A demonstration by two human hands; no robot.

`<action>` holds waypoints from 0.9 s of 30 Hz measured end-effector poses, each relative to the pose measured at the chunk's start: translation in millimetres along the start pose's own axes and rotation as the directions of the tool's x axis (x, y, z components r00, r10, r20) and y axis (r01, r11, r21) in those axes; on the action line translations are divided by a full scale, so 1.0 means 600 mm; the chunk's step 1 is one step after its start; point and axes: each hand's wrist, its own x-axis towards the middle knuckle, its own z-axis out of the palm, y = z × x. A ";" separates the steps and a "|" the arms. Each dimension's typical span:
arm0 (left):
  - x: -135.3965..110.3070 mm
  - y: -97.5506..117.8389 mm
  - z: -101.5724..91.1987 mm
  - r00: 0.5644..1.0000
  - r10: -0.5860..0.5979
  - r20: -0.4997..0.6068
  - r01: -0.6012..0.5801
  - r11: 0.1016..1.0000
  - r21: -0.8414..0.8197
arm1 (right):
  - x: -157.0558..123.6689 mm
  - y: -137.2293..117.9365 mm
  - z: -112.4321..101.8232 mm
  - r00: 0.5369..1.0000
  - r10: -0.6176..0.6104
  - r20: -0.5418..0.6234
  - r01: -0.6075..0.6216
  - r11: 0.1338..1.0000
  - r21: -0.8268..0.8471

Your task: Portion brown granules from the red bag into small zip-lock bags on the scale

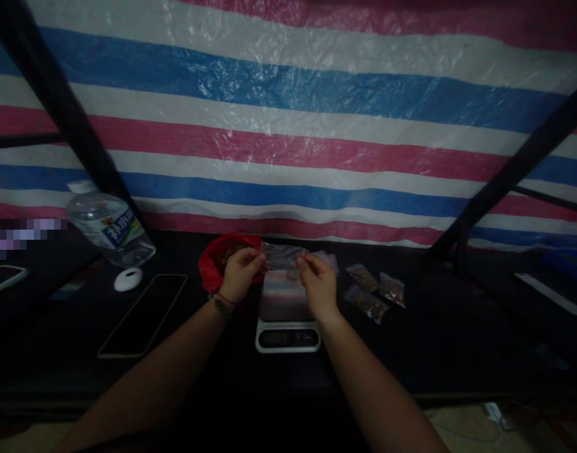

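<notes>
My left hand (241,272) is closed in a pinch at the left edge of a clear plastic bag (282,257). The fingers of my right hand (318,283) pinch the same bag at its right side. It is stretched between my hands above the far end of a white digital scale (288,302), whose display faces me. Just left of the scale, partly behind my left hand, a red plastic bag (210,264) stands open with brown bits inside. Several small zip bags (367,304) filled with brown pieces lie to the right of my right hand.
A phone (144,316), a white rounded case (128,279) and a large plastic bottle (111,226) are on the left of the black table (439,352). More flat zip bags (330,259) lie behind the scale. A striped sheet (316,145) hangs behind.
</notes>
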 end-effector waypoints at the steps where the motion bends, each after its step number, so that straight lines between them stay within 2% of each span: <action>1: 0.000 0.001 -0.002 1.000 0.026 0.009 -0.026 1.000 0.010 | 0.001 -0.002 -0.002 1.000 0.000 -0.014 0.000 1.000 0.002; 4: 0.000 0.006 -0.005 0.994 0.100 0.031 -0.102 0.992 0.075 | 0.001 -0.009 -0.003 0.999 -0.013 0.034 0.013 1.000 -0.001; 8: -0.001 0.007 -0.003 0.997 0.082 0.005 -0.082 0.984 0.160 | -0.001 -0.015 -0.001 0.996 -0.034 0.077 0.040 0.997 -0.070; 15: 0.009 0.005 -0.002 0.997 -0.043 -0.068 0.042 0.999 -0.018 | 0.003 -0.003 -0.005 0.996 -0.076 0.040 0.081 0.985 -0.150; 20: 0.010 0.004 0.002 0.995 -0.048 -0.083 0.044 0.998 -0.053 | 0.006 0.001 -0.007 0.997 -0.068 0.037 0.073 0.986 -0.151; 23: 0.013 -0.006 0.002 0.992 -0.014 -0.123 -0.002 0.992 -0.127 | 0.013 0.000 -0.016 0.996 -0.085 -0.023 0.080 0.982 -0.172; 27: 0.022 -0.018 -0.005 0.987 0.005 -0.158 -0.034 0.982 -0.184 | 0.043 0.019 -0.051 0.974 -0.075 -0.212 0.032 0.979 -0.201</action>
